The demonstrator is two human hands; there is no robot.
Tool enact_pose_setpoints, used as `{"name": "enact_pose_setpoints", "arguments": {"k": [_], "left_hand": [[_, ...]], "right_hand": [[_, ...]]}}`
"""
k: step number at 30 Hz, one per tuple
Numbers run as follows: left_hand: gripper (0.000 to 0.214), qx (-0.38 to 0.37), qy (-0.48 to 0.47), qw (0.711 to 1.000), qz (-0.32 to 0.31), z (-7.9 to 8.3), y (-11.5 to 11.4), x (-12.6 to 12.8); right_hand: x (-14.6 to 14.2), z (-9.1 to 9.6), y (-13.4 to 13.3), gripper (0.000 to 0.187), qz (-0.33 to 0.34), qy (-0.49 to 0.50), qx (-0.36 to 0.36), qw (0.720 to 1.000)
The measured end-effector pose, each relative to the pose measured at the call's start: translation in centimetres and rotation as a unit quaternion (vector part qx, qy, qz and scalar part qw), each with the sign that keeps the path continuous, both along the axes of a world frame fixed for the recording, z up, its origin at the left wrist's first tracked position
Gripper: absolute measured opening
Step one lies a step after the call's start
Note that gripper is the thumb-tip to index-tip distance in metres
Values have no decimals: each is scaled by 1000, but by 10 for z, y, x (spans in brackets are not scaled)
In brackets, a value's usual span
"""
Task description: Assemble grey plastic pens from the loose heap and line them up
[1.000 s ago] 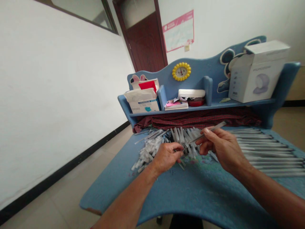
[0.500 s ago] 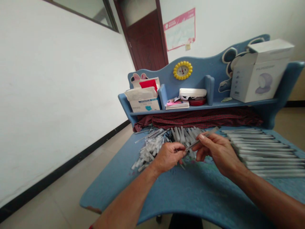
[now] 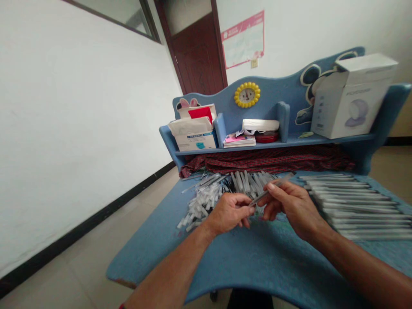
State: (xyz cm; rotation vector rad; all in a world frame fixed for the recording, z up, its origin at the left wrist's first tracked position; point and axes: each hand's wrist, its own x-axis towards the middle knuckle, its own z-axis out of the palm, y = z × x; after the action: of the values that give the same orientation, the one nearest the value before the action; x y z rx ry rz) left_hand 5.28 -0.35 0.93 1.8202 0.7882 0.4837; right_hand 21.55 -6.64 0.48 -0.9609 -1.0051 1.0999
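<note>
A slim clear pen (image 3: 268,192) slants up to the right between my hands, above the blue table. My right hand (image 3: 291,204) grips its barrel between thumb and fingers. At the pen's lower left end, my left hand (image 3: 230,212) pinches with thumb and forefinger; the very tip is hidden there. Behind my left hand lies a heap of loose clear pen parts (image 3: 200,206), with more clear tubes (image 3: 246,181) beside it. To the right of my right hand, assembled-looking pens (image 3: 360,208) lie side by side in a neat row.
The blue table (image 3: 257,262) has a curved front edge. Along its back runs a shelf (image 3: 251,148) with a white carton (image 3: 347,101), an opened box (image 3: 196,139) and papers. Beneath the shelf is a bunched plaid cloth (image 3: 267,159). A white wall (image 3: 80,107) stands at the left.
My hands have shifted very slightly, with the pen still held between them; my left fingers sit a touch further right. Everything else stays in place.
</note>
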Motion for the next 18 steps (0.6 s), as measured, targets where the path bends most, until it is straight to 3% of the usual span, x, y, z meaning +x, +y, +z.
{"name": "enact_pose_setpoints", "arguments": {"k": [18], "left_hand": [[19,-16,-19,999,43,1,2,-2]], "right_hand": [[2,-2,0,31,-31,-40,7,999]]}}
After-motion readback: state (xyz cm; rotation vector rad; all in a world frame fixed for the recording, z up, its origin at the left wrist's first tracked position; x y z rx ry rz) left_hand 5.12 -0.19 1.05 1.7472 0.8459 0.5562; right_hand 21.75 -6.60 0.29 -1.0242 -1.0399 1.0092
